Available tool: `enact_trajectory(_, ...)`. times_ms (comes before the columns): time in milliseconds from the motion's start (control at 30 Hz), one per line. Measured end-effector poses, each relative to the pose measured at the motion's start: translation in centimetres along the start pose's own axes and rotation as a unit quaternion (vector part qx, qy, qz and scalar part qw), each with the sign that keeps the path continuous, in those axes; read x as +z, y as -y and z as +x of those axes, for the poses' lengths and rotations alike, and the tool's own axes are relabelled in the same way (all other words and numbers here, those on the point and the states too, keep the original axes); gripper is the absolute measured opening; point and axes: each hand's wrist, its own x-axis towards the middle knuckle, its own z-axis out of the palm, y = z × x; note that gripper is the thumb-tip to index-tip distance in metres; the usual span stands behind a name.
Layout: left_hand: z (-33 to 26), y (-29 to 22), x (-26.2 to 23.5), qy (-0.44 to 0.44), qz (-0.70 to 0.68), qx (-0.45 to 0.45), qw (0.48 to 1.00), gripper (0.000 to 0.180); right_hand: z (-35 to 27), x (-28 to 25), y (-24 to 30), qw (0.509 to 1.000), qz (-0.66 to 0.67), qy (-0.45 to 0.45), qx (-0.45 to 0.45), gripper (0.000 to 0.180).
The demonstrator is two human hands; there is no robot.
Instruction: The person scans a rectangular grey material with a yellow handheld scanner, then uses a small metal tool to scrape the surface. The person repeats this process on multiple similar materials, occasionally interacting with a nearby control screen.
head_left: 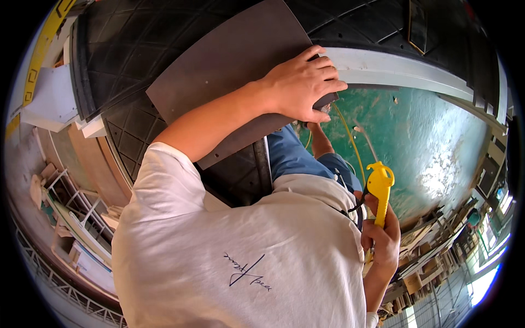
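My left arm reaches across a flat dark grey-brown panel (224, 65). At the panel's right-hand end, my left hand (303, 82) bends its fingers and thumb around the edge, gripping it. Low on the right, my right hand (383, 235) is closed around the handle of a yellow air blow gun (378, 191). The gun's thin metal nozzle (370, 143) points up and away, over the green floor. It is apart from the panel. The underside of the panel is hidden.
A black grid-patterned tabletop (147, 52) lies under the panel, with a pale metal rail (404, 65) along it. A yellow hose (350, 134) trails over the green floor (421, 136). Wood pieces (426, 270) are stacked at right; a white rack (82, 213) stands at left.
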Motion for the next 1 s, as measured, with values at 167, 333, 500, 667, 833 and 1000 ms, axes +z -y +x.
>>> enact_trajectory(167, 0.0, 0.1, 0.9, 0.022, 0.050, -0.005, 0.999, 0.061, 1.4, 0.8, -0.1, 0.999, 0.029, 0.013, 0.006, 0.059)
enact_trajectory(333, 0.1, 0.0, 1.0, 0.009, 0.025, -0.017, 1.000, 0.054, 2.6, 0.8, 0.2, 0.997, 0.021, 0.067, 0.033, 0.059)
enact_trajectory(500, 0.3, 0.4, 1.1, 0.011, 0.024, 0.000, 1.000, 0.051, 3.0, 0.2, 0.8, 0.998, 0.024, 0.056, 0.033, 0.058)
enact_trajectory(667, 0.2, 0.4, 0.8, 0.034, -0.025, -0.003, 0.999, 0.044, 2.9, 0.1, 1.8, 0.998, 0.050, 0.041, -0.002, 0.057)
enact_trajectory(833, 0.3, -0.1, 0.2, 0.034, -0.028, -0.006, 0.999, 0.044, 2.9, -1.1, 1.5, 0.992, 0.092, 0.082, -0.008, 0.056)
enact_trajectory(1000, 0.6, -0.3, -0.4, 0.061, -0.034, -0.011, 0.997, 0.045, 2.8, -1.8, 0.2, 0.988, 0.094, 0.118, -0.008, 0.054)
